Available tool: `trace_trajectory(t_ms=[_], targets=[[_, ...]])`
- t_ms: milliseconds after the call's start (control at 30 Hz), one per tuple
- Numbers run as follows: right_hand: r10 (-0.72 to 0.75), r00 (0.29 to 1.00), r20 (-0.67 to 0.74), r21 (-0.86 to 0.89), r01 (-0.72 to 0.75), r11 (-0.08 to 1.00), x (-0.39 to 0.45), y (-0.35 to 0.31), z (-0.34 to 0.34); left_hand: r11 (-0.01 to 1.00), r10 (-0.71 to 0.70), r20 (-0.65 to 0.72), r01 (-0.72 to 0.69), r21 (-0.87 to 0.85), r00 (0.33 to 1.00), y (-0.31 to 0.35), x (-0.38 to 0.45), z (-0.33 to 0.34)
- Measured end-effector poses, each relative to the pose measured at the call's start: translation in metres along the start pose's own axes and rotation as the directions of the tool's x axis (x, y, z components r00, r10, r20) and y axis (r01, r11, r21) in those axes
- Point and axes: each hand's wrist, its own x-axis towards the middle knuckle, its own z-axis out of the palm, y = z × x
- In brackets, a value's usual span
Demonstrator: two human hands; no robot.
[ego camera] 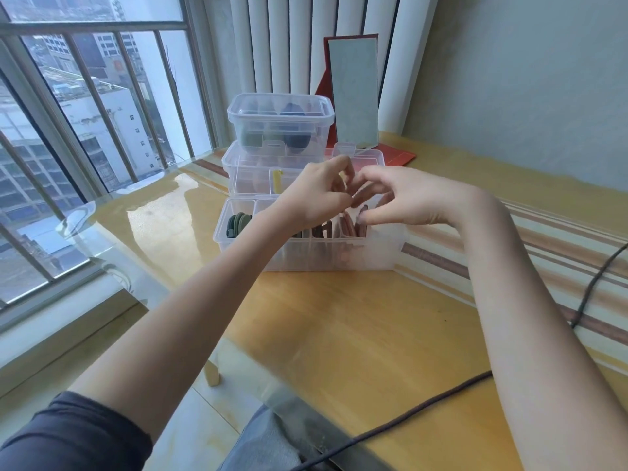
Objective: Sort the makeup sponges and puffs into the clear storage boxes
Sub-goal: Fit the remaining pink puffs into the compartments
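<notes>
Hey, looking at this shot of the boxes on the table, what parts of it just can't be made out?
All in the head view:
- Whether the left hand or right hand holds anything: the fingers overlap and are blurred.
- The middle compartments of the near clear divided storage box: both hands cover them.
- The dark rounded pieces in the lidded clear top box: hazy plastic blurs them.
- The black cable: the picture's edges cut off both ends.

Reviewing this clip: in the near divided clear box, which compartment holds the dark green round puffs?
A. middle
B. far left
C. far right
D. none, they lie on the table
B: the green puffs stand on edge in the leftmost compartment of the near box, left of both hands.
</notes>
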Motion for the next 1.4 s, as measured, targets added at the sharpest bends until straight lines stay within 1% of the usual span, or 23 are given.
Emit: trace_trajectory(t_ms=[33,133,233,333,433,467,533,567,600,667,767,900,933,967,1033,1067,1100,1133,1200,1267,1300,1367,1400], targets=[[-0.001,1.000,-0.024,-0.003,0.001,1.000,0.000,0.000,0.000,1.000,-0.012,-0.022,0.012,-0.013,1.000,-0.001,0.000,0.000],[0.021,0.994,-0.106,-0.097,-0.031,0.995,0.004,-0.003,0.006,0.999,-0.036,-0.066,0.033,-0.043,0.997,-0.003,0.001,-0.002],[0.038,0.994,-0.101,-0.087,-0.047,0.995,0.010,-0.006,0.014,0.998,-0.044,-0.060,0.041,-0.052,0.997,-0.001,0.000,-0.003],[0.077,0.986,-0.146,-0.062,-0.087,0.994,0.017,-0.005,0.021,0.997,-0.056,-0.056,0.053,-0.057,0.997,-0.001,0.000,-0.003],[0.103,0.985,-0.140,-0.098,-0.118,0.988,0.017,-0.004,0.021,0.998,-0.056,-0.064,0.053,-0.045,0.996,-0.001,0.001,-0.002],[0.097,0.982,-0.161,-0.112,-0.116,0.987,0.016,-0.004,0.019,0.998,-0.054,-0.060,0.053,-0.013,0.997,-0.002,0.000,-0.001],[0.078,0.958,-0.277,-0.150,-0.123,0.981,0.013,-0.004,0.014,0.998,-0.040,-0.050,0.042,0.046,0.998,-0.002,0.001,-0.001],[0.069,0.940,-0.334,-0.186,-0.138,0.973,0.011,-0.005,0.011,0.997,-0.031,-0.041,0.033,0.065,0.999,-0.002,0.001,-0.001],[0.063,0.930,-0.363,-0.236,-0.157,0.959,0.009,-0.005,0.010,0.997,-0.026,-0.032,0.028,0.078,0.999,-0.003,0.001,-0.001],[0.092,0.931,-0.352,-0.311,-0.210,0.927,0.008,-0.006,0.010,0.996,-0.029,-0.024,0.031,0.080,0.999,-0.002,0.000,-0.001],[0.183,0.933,-0.308,-0.288,-0.275,0.917,0.015,-0.005,0.019,0.997,-0.036,-0.025,0.038,0.073,0.999,0.000,0.000,-0.002],[0.213,0.949,-0.231,-0.390,-0.291,0.873,0.023,-0.003,0.030,0.997,-0.041,-0.024,0.043,0.066,0.999,0.001,-0.001,-0.002],[0.206,0.953,-0.224,-0.387,-0.281,0.878,0.021,-0.003,0.027,0.997,-0.040,-0.025,0.041,0.068,0.999,0.000,-0.001,-0.002],[0.186,0.955,-0.233,-0.356,-0.262,0.897,0.018,-0.004,0.023,0.996,-0.038,-0.029,0.040,0.073,0.999,0.000,-0.001,-0.002],[0.121,0.938,-0.326,-0.259,-0.212,0.943,0.010,-0.007,0.011,0.996,-0.031,-0.037,0.034,0.082,0.999,0.000,0.000,-0.002],[0.095,0.924,-0.370,-0.234,-0.192,0.953,0.007,-0.009,0.007,0.996,-0.028,-0.037,0.031,0.081,0.999,0.001,0.000,-0.002],[0.084,0.919,-0.386,-0.245,-0.190,0.951,0.006,-0.011,0.005,0.996,-0.026,-0.037,0.029,0.079,0.999,0.001,0.000,-0.002],[0.090,0.924,-0.371,-0.288,-0.206,0.935,0.006,-0.012,0.005,0.996,-0.027,-0.037,0.030,0.080,0.999,0.001,0.000,-0.002],[0.151,0.955,-0.256,-0.370,-0.241,0.897,0.011,-0.012,0.015,0.996,-0.034,-0.032,0.036,0.078,0.999,0.000,0.000,-0.002],[0.219,0.966,-0.139,-0.370,-0.256,0.893,0.019,-0.008,0.025,0.997,-0.035,-0.022,0.036,0.066,0.999,-0.001,0.000,-0.001],[0.227,0.968,-0.109,-0.353,-0.251,0.901,0.021,-0.006,0.027,0.997,-0.034,-0.022,0.035,0.065,0.999,-0.001,0.000,-0.001],[0.197,0.974,-0.113,-0.294,-0.223,0.929,0.020,-0.005,0.022,0.997,-0.039,-0.031,0.041,0.060,0.999,0.000,0.000,-0.001],[0.174,0.973,-0.151,-0.254,-0.209,0.945,0.018,-0.005,0.018,0.997,-0.041,-0.036,0.043,0.056,0.998,0.000,0.000,-0.002]])
